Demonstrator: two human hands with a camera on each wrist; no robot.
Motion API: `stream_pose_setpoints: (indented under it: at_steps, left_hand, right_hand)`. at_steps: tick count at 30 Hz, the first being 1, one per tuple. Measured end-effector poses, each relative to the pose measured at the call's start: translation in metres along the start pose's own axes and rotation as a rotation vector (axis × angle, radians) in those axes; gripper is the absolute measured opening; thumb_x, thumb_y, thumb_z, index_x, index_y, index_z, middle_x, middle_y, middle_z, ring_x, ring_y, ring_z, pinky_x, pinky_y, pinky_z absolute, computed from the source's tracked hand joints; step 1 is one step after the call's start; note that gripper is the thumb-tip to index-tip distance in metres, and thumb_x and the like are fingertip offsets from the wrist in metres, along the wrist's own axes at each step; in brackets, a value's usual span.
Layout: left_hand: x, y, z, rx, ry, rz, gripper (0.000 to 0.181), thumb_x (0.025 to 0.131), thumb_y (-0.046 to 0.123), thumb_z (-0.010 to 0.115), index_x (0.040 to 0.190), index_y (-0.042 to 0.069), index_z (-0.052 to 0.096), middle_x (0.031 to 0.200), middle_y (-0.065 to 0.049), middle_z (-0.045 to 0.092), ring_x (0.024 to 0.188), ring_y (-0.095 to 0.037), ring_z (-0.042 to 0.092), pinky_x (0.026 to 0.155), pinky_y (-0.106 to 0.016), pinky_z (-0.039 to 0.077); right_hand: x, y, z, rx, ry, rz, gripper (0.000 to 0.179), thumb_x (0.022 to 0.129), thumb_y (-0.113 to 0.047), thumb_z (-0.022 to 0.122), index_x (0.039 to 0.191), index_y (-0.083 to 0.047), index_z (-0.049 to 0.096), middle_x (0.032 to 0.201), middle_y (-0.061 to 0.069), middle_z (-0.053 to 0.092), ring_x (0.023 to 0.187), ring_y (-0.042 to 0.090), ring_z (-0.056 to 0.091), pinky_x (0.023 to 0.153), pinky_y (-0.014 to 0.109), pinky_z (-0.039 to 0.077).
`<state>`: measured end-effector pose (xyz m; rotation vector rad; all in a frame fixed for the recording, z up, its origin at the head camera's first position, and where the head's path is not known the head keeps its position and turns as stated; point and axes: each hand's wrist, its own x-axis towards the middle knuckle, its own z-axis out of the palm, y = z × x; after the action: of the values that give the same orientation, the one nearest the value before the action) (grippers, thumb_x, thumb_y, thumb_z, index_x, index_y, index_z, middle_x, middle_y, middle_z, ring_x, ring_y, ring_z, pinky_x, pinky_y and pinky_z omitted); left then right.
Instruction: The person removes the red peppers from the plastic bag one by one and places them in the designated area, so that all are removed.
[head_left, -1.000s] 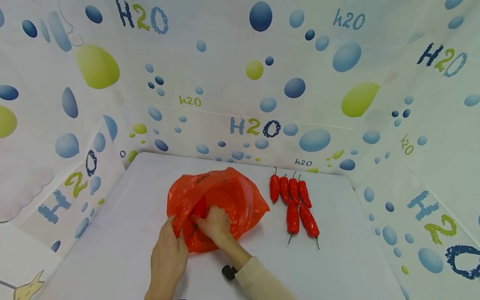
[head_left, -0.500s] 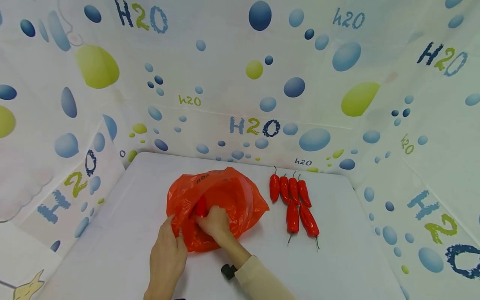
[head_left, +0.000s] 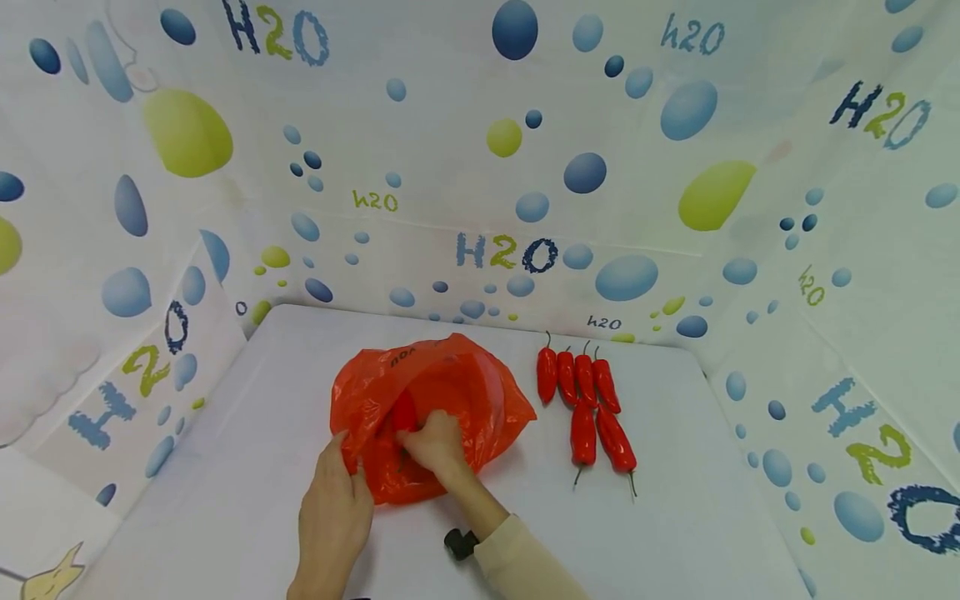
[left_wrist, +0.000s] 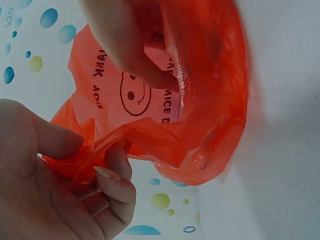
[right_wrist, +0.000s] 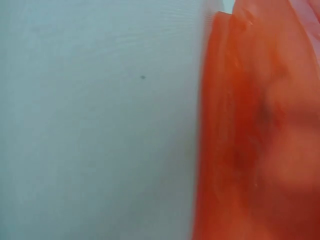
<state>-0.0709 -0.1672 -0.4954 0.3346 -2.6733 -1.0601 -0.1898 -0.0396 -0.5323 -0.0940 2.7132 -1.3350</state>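
An orange-red plastic bag (head_left: 360, 392) with dark print lies on the white table, its mouth open toward me. My left hand (head_left: 335, 517) pinches the bag's near-left edge; in the left wrist view, thumb and curled fingers of the left hand (left_wrist: 65, 170) hold the gathered film. My right hand (head_left: 438, 446) reaches into the mouth, its thumb against a red chili pepper (head_left: 403, 410) inside. The right fingertips are hidden, so their grip on that pepper is unclear. In the right wrist view, the bag (right_wrist: 240, 150) covers the hand, which shows only as a blur.
Several red chili peppers (head_left: 584, 435) lie in two rows right of the bag, stems outward. The white table (head_left: 675, 517) meets a printed backdrop (head_left: 420, 208) at the back and sides. A black object (head_left: 459, 544) sits at my right wrist.
Inside the bag, my right hand and its thumb have shifted slightly right. My left hand keeps its hold on the bag's edge. The peppers on the table stay put.
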Motion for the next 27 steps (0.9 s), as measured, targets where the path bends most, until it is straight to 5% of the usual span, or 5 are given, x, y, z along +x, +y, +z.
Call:
stream_pose_setpoints:
  at_steps: [16, 21, 27]
  left_hand:
    - [-0.001, 0.002, 0.002, -0.012, 0.028, 0.021, 0.049, 0.107, 0.009, 0.046, 0.153, -0.006, 0.036, 0.137, -0.030, 0.055, 0.112, -0.051, 0.064, 0.089, -0.065, 0.054]
    - [0.000, 0.001, 0.004, -0.013, 0.048, 0.032, 0.049, 0.107, 0.010, 0.047, 0.152, -0.007, 0.037, 0.135, -0.030, 0.057, 0.110, -0.052, 0.065, 0.087, -0.066, 0.054]
    - [0.002, 0.002, 0.004, -0.001, 0.043, 0.023, 0.049, 0.108, 0.012, 0.047, 0.152, -0.007, 0.036, 0.134, -0.030, 0.056, 0.109, -0.051, 0.065, 0.087, -0.066, 0.055]
  right_hand:
    - [-0.011, 0.005, -0.021, 0.158, 0.042, 0.013, 0.026, 0.090, -0.023, 0.078, 0.070, -0.008, 0.070, 0.052, -0.006, 0.063, 0.050, 0.013, 0.067, 0.047, 0.027, 0.053]
    - [-0.016, 0.003, -0.029, 0.249, 0.039, 0.026, 0.018, 0.092, -0.021, 0.077, 0.087, -0.004, 0.074, 0.061, -0.005, 0.069, 0.053, 0.011, 0.070, 0.055, 0.028, 0.059]
    - [-0.025, -0.001, -0.039, 0.343, 0.022, 0.017, 0.029, 0.093, -0.022, 0.077, 0.107, 0.003, 0.072, 0.068, -0.001, 0.072, 0.059, 0.013, 0.073, 0.062, 0.030, 0.062]
